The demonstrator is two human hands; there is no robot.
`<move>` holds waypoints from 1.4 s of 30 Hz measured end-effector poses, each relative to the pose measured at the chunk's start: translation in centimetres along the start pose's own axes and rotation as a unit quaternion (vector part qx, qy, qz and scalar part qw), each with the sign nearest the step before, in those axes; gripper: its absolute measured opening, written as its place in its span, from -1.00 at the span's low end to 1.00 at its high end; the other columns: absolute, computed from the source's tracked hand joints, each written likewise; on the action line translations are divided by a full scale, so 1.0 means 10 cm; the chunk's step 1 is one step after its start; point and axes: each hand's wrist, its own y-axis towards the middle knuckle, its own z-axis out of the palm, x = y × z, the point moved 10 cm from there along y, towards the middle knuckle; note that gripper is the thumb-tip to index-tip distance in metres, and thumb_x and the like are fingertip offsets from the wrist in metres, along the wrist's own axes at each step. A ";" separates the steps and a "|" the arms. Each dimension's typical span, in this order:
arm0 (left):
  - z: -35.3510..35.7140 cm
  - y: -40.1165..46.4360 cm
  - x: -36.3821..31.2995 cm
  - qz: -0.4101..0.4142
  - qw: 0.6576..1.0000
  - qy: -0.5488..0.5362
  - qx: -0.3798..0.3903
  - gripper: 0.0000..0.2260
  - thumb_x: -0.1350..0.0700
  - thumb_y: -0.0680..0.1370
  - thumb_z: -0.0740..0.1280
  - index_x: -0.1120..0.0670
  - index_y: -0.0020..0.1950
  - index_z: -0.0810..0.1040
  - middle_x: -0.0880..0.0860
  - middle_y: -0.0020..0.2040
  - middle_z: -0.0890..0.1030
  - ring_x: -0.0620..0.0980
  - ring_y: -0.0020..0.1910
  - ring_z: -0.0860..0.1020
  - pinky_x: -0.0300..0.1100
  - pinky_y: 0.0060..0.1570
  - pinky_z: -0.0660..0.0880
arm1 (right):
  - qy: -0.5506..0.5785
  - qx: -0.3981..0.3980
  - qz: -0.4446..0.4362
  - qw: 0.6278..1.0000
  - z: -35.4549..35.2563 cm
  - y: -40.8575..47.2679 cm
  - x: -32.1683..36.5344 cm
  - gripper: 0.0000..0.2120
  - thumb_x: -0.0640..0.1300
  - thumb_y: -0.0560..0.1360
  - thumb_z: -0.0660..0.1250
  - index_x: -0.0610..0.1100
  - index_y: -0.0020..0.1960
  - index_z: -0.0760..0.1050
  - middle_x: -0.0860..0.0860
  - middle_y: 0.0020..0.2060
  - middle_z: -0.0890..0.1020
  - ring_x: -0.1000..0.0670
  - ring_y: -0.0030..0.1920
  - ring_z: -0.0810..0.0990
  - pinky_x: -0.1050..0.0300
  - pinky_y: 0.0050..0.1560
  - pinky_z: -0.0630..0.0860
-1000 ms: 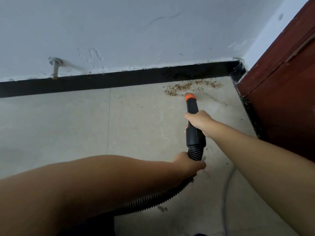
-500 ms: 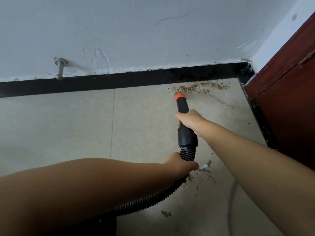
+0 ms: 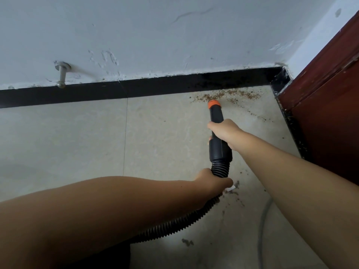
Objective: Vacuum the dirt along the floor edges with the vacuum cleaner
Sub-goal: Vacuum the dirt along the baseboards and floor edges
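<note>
Here, the black nozzle [image 3: 217, 121] of the vacuum cleaner is gripped by the right hand [image 3: 225, 131], closed around its middle, while the ribbed hose [image 3: 174, 228] is clasped just behind it by the left hand [image 3: 212, 182]. The orange tip [image 3: 213, 104] is pointed at the near edge of the brown dirt [image 3: 229, 95], which is strewn along the black skirting [image 3: 155, 89] in the far right corner, beside the red-brown door [image 3: 330, 105].

Orange-tipped black nozzle [image 3: 216, 115], reddish-brown dirt [image 3: 227, 95], black skirting [image 3: 136, 90].
</note>
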 end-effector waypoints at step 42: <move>-0.05 0.06 -0.15 0.012 0.999 0.001 -0.038 -0.87 0.18 0.46 0.34 0.17 -0.14 0.40 0.09 -0.33 0.45 0.01 -0.45 0.42 -0.19 -0.34 0.43 | 0.016 0.009 -0.014 1.000 -0.08 0.11 0.09 -0.80 -0.13 0.50 0.30 -0.19 0.06 0.39 -0.12 -0.22 0.61 -0.17 -0.19 0.63 -0.10 0.03 0.60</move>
